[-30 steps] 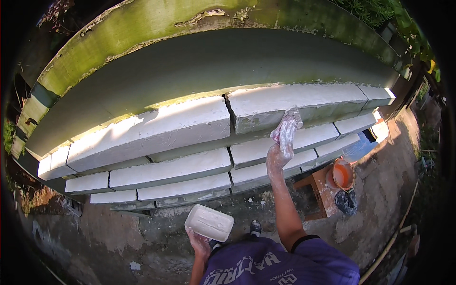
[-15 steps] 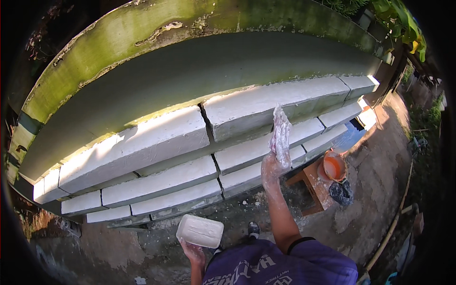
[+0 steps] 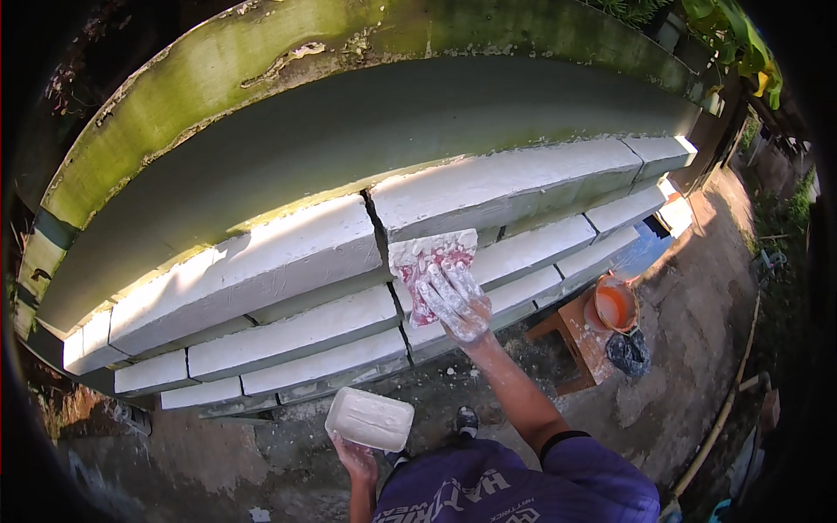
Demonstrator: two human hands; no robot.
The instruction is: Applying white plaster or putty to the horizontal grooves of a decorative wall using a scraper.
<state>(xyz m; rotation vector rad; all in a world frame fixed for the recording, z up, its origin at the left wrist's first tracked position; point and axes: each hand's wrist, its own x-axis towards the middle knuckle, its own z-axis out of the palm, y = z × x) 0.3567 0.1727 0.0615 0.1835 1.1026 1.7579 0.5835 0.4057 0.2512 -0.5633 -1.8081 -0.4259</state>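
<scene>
My right hand [image 3: 455, 301], coated in white paste, grips a red putty scraper [image 3: 420, 277] smeared with the same paste. The scraper's wide edge lies against or just in front of the front face of the upper white block [image 3: 514, 179], right of a dark vertical gap; I cannot tell whether it touches. My left hand [image 3: 356, 457] holds a pale rectangular tub [image 3: 384, 424] by its lower left side, with its fingers partly hidden beneath. White paste fills the tub, its surface smooth with a few grooves.
Below run more stepped rows of white blocks [image 3: 296, 336], with a mossy green wall [image 3: 174, 105] behind. At right, a wooden stool [image 3: 571, 340] stands near an orange bucket [image 3: 615, 305] and a dark plastic bag [image 3: 628, 353]. A long pole [image 3: 719, 427] lies on the ground.
My right hand has moved left and down, and the scraper has turned from edge-on and upright to show its broad, red-streaked face. The tub has barely shifted.
</scene>
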